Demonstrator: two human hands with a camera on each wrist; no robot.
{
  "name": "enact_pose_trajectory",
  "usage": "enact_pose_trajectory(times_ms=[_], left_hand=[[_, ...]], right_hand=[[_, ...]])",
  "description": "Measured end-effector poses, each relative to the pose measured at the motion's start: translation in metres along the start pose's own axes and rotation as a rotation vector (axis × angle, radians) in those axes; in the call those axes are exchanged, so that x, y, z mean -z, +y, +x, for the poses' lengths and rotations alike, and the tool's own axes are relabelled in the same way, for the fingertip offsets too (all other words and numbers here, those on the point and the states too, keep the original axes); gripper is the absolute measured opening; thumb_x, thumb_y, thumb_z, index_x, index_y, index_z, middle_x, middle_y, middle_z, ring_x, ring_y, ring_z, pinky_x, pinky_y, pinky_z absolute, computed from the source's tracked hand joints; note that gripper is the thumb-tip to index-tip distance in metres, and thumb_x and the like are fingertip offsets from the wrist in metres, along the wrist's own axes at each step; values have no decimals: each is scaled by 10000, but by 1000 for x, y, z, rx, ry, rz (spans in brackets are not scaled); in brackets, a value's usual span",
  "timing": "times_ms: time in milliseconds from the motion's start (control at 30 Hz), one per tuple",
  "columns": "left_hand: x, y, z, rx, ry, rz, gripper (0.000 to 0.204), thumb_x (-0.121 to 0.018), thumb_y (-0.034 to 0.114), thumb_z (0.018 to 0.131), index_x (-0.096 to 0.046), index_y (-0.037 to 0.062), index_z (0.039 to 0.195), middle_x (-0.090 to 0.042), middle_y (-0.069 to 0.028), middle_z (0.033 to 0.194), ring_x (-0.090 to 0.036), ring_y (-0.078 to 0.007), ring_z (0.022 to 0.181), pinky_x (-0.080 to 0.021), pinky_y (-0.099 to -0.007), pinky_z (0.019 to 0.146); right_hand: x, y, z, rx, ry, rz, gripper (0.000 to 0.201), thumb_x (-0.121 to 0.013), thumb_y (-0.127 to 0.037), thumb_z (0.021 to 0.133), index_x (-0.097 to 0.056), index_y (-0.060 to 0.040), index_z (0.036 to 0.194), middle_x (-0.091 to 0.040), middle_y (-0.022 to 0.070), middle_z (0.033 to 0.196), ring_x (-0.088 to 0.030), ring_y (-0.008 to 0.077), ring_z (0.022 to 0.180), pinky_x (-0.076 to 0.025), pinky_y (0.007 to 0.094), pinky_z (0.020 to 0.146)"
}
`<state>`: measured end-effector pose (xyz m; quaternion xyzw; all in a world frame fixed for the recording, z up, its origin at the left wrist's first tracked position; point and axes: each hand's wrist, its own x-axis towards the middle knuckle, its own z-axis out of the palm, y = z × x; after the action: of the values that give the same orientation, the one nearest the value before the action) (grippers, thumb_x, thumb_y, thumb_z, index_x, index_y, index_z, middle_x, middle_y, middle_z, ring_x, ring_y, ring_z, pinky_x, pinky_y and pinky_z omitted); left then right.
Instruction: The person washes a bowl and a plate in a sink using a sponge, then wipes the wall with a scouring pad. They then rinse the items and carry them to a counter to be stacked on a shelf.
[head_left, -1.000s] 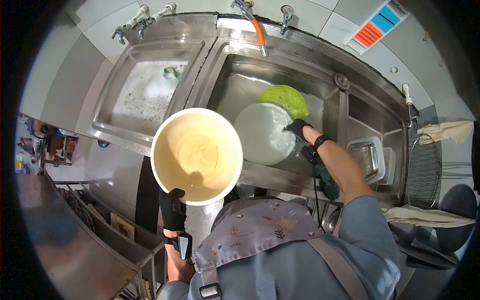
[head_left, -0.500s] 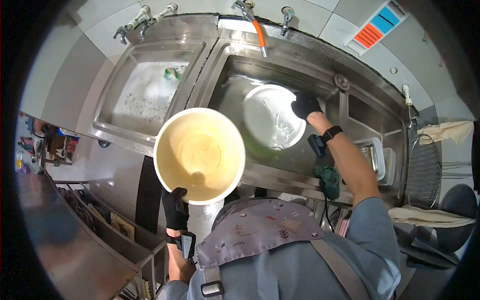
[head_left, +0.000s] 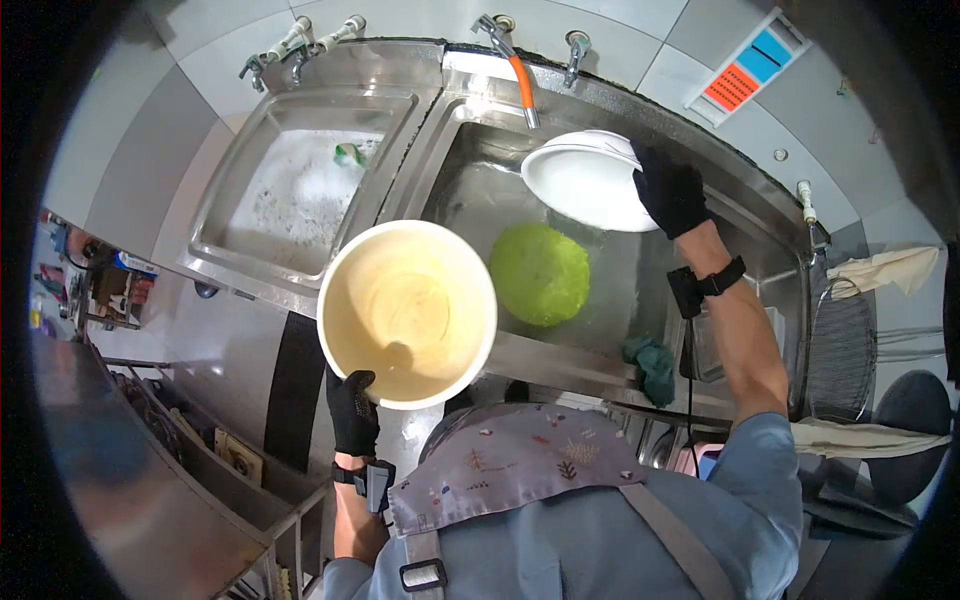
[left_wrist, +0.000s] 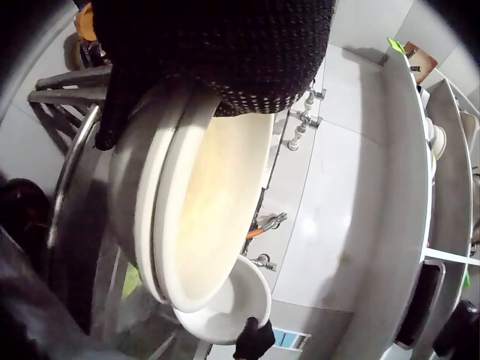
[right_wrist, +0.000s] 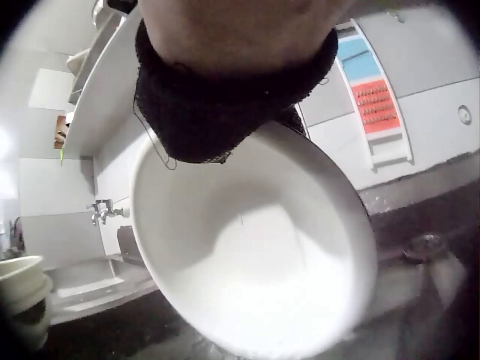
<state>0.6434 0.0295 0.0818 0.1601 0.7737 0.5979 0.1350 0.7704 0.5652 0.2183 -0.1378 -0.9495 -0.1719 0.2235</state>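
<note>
My gloved left hand grips the lower rim of a cream bowl, held in front of the sinks. In the left wrist view two rims lie close together, so the cream bowl appears stacked with another. My gloved right hand pinches the right edge of a white bowl, tilted over the back of the middle basin; in the right wrist view the glove covers the top rim of the white bowl. A round green item lies in the basin water.
On the left, a sink holds suds and a green-and-white scrubber. An orange-hosed faucet hangs over the middle basin. A dark green cloth lies on the front edge. Clear containers stand at the right, beside a wire basket.
My right hand has lifted the white bowl out of the water, moving it back and right and tilting it. The green item shows nearer the basin's front. My left hand keeps its grip, nearly still.
</note>
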Motion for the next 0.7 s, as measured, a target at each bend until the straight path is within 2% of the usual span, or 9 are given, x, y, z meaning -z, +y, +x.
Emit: enact_pose_trajectory(times_ms=[167, 300, 367, 433, 467, 567, 600, 633, 700], left_hand=[[-2, -7, 0, 228, 64, -312, 426, -553, -19, 790, -539, -31, 1216, -613, -113, 1135, -587, -233, 1043, -460, -319, 887], [-6, 10, -1, 101, 62, -255, 502, -579, 31, 814, -501, -11, 1308, -602, -110, 1197, -571, -217, 1090, -448, -324, 932], [-15, 28, 0, 121, 118, -364, 520, -578, 54, 826, -481, -8, 1332, -590, -116, 1228, -560, -213, 1111, -439, -322, 949], [-15, 33, 3, 152, 107, -471, 538, -590, 60, 843, -452, 0, 1360, -577, -127, 1251, -555, -210, 1128, -442, -326, 956], [-16, 33, 2, 161, 121, -487, 527, -598, 71, 863, -447, 1, 1363, -574, -126, 1255, -554, -208, 1132, -445, -325, 958], [-19, 32, 3, 160, 155, -530, 508, -607, 98, 902, -435, 5, 1372, -569, -125, 1265, -550, -204, 1143, -449, -324, 966], [-20, 29, 4, 154, 169, -553, 501, -608, 114, 922, -428, 8, 1377, -565, -124, 1271, -548, -202, 1151, -450, -324, 972], [-20, 27, 4, 153, 181, -553, 501, -608, 114, 922, -428, 8, 1377, -565, -124, 1271, -548, -202, 1151, -450, -324, 972], [-20, 25, 4, 146, 197, -571, 510, -606, 127, 937, -410, 15, 1394, -555, -121, 1291, -541, -200, 1170, -443, -322, 988]], right_hand=[[50, -16, 18, 85, 110, 39, 478, -654, -173, 812, -585, -95, 1279, -655, 163, 1166, -651, 312, 1018, -536, 418, 871], [79, -40, 36, 116, 144, 97, 543, -660, -123, 796, -556, -106, 1328, -621, 146, 1266, -631, 298, 1106, -525, 417, 927], [91, -52, 50, 199, 274, 126, 520, -656, -121, 810, -561, -101, 1321, -627, 159, 1250, -646, 301, 1077, -540, 417, 894], [104, -69, 62, 59, 303, 271, 460, -644, -120, 833, -586, -90, 1288, -648, 158, 1207, -686, 307, 972, -570, 396, 822], [111, -79, 69, 40, 373, 330, 373, -632, -103, 852, -620, -58, 1221, -692, 180, 1067, -712, 312, 824, -589, 375, 747], [101, -97, 87, -10, 413, 499, 316, -627, -91, 856, -635, -9, 1161, -705, 200, 922, -713, 312, 742, -590, 363, 706], [95, -100, 94, 88, 362, 460, 327, -628, -132, 857, -623, 46, 1131, -694, 220, 832, -703, 333, 699, -583, 384, 690], [95, -114, 98, -80, 221, 747, 404, -633, -205, 843, -604, 81, 1126, -683, 244, 838, -692, 363, 709, -568, 422, 691], [66, -133, 99, -144, 20, 739, 461, -634, -251, 826, -591, 73, 1150, -668, 283, 905, -682, 398, 820, -547, 454, 763]])
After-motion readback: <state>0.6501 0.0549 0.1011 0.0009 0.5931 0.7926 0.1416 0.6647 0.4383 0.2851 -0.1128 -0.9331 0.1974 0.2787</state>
